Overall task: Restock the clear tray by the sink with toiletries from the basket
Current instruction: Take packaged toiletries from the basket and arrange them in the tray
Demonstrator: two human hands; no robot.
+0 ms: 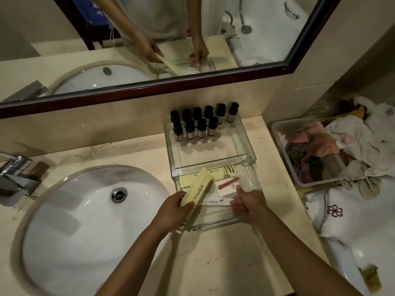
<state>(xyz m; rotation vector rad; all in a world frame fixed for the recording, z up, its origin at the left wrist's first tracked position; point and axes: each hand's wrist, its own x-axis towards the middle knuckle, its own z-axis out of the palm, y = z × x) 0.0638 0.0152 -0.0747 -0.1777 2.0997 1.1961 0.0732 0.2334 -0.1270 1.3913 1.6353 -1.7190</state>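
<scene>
Centre: a clear acrylic tray point(245, 144) holds small dark-capped bottles point(201, 127) along its far wall. Its clear lower drawer point(215, 225) stands pulled out, holding flat yellow and white sachets point(229, 184). The left hand point(173, 212) grips a long pale-yellow packet point(198, 189) over the drawer. The right hand point(248, 205) curls beside the sachets, its grip unclear. Right: a white plastic basket point(284, 154) of coloured cloths. Lower left: an oval white sink point(74, 221) in a beige marble counter point(213, 263), bare at the bottom edge.

Glossy clear plastic tray point(248, 146), polished marble counter point(136, 154), shiny metal faucet point(15, 178), crumpled cloth point(352, 137).
</scene>
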